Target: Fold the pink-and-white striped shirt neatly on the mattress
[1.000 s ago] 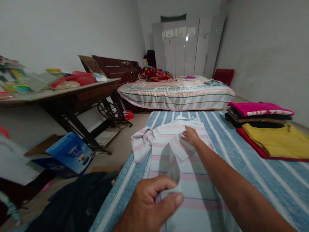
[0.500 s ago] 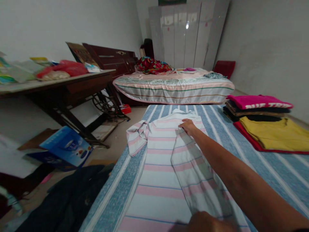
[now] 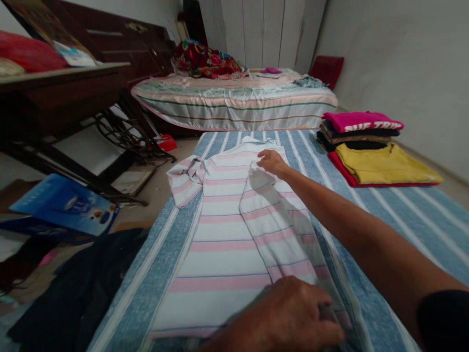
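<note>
A white shirt with pink stripes (image 3: 223,234) lies flat on the blue striped bedsheet (image 3: 384,215). Its right side is folded over toward the middle. My right hand (image 3: 271,162) reaches far out and pinches the folded edge near the shirt's collar. At the shirt's near hem my left hand (image 3: 289,318) presses down, its fingers closed on the folded fabric. The shirt's left sleeve (image 3: 186,178) hangs crumpled over the bed's left edge.
A stack of folded clothes (image 3: 361,142), pink on top and yellow in front, sits at the sheet's far right. Dark cloth (image 3: 76,293) lies on the floor at left, beside a blue box (image 3: 62,205) and a dark wooden table (image 3: 62,98). Another bed (image 3: 234,100) stands behind.
My left hand brought the lifted hem edge down onto the shirt, laying the right side in a fold. The right hand stayed near the collar. The view tilted downward.
</note>
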### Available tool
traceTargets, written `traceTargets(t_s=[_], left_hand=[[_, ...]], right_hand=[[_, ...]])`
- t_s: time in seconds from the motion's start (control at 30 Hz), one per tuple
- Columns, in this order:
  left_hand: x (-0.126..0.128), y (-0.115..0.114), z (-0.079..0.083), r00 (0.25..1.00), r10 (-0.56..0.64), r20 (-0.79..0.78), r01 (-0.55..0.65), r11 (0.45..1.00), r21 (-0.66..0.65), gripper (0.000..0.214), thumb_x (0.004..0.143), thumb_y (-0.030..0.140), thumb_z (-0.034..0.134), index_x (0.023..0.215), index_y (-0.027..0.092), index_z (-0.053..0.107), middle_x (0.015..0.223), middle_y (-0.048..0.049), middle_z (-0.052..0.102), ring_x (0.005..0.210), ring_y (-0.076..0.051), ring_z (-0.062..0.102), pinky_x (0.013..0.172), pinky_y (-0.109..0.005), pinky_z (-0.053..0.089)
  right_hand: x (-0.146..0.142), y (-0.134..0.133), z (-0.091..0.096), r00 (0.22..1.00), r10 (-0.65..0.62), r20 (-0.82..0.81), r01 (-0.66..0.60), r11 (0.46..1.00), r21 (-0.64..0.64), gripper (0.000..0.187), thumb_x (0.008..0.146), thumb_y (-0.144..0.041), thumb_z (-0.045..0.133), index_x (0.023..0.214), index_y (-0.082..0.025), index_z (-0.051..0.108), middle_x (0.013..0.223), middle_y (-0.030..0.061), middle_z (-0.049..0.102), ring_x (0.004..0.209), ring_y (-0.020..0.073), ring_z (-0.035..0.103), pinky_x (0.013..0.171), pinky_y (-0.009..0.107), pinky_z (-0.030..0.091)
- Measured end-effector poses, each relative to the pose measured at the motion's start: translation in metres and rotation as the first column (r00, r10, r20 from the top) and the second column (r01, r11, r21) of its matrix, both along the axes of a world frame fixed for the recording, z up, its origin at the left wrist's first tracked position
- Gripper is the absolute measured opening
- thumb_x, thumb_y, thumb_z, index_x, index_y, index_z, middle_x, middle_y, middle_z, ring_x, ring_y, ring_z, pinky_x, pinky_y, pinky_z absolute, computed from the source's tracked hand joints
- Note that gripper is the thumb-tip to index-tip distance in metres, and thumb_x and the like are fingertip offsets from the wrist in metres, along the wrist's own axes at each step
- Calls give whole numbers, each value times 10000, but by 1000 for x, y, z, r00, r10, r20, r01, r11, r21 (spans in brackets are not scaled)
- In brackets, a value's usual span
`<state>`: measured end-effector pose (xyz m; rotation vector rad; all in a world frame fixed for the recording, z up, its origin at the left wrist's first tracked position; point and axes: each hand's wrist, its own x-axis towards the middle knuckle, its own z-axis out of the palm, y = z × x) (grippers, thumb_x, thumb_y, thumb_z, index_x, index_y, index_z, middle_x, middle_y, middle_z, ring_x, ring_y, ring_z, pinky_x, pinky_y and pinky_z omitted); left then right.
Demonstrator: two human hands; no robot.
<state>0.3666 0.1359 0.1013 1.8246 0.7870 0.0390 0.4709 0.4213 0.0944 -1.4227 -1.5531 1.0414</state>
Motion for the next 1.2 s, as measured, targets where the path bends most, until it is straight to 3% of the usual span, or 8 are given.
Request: traceTargets(t_s=[0.17, 0.27, 0.33, 0.4, 0.53, 0.67, 0.93, 1.2], left_hand=[[-17, 24, 14, 958, 288, 19, -288, 950, 119, 305, 816, 379, 505, 932, 146, 664, 675, 10, 626, 592, -101, 547, 537, -188, 386], [-32, 49, 10, 869, 496, -7, -436, 772, 463, 263, 829, 308, 465, 911, 147, 655, 738, -20, 639, 676, -137, 580, 660, -241, 453], [-38, 64, 1, 845, 535, -7, -389, 623, 678, 285, 840, 292, 453, 1007, 146, 632, 985, -80, 650, 928, -192, 591, 838, -304, 453], [-39, 72, -10, 853, 517, -77, -266, 556, 788, 359, 864, 345, 441, 1141, 157, 570, 1238, -115, 560, 1173, -234, 482, 989, -366, 374], [-36, 71, -34, 793, 510, -333, -54, 604, 795, 562, 885, 503, 374, 1327, 158, 407, 1456, -143, 341, 1359, -292, 251, 1077, -489, 227], [-38, 66, -43, 782, 502, -371, -25, 619, 785, 587, 918, 522, 247, 1374, 166, 342, 1493, -130, 273, 1385, -275, 194, 1087, -511, 184], [-32, 77, -33, 774, 553, -307, -62, 549, 834, 441, 942, 419, 262, 1264, 177, 441, 1426, -132, 387, 1331, -252, 310, 1056, -500, 246], [-34, 84, -51, 756, 546, -361, -72, 617, 783, 609, 916, 541, 217, 1399, 179, 304, 1516, -134, 206, 1395, -276, 151, 1077, -556, 162]], right_hand=[[33, -74, 7, 968, 236, 79, -238, 971, 7, 183, 728, -156, 596, 895, -97, 643, 592, -11, 589, 542, 94, 524, 561, 209, 406], [53, -134, 2, 911, 386, 143, -395, 918, 39, 170, 730, -201, 599, 868, -120, 655, 664, 0, 626, 609, 115, 569, 577, 213, 427], [64, -176, 0, 881, 438, 181, -454, 889, 60, 166, 763, -217, 563, 872, -134, 657, 717, 12, 647, 660, 130, 591, 615, 231, 450], [71, -215, 0, 866, 439, 240, -473, 874, 107, 179, 797, -223, 528, 905, -157, 654, 787, 23, 668, 715, 141, 610, 681, 259, 473], [76, -279, 2, 799, 432, 418, -572, 761, 307, 194, 827, -200, 503, 970, -185, 633, 957, 71, 666, 898, 183, 608, 809, 323, 476], [68, -319, -6, 706, 396, 587, -663, 661, 352, 205, 827, -207, 524, 1014, -176, 602, 1094, 116, 620, 1080, 238, 537, 931, 394, 433], [29, -340, -53, 750, 89, 656, -539, 657, 528, 261, 796, -103, 493, 1036, -127, 594, 1129, 151, 601, 1161, 300, 469, 978, 477, 389], [30, -333, -43, 887, 191, 422, -408, 750, 520, 154, 810, -113, 483, 836, -189, 614, 891, 88, 646, 914, 221, 580, 877, 421, 459]])
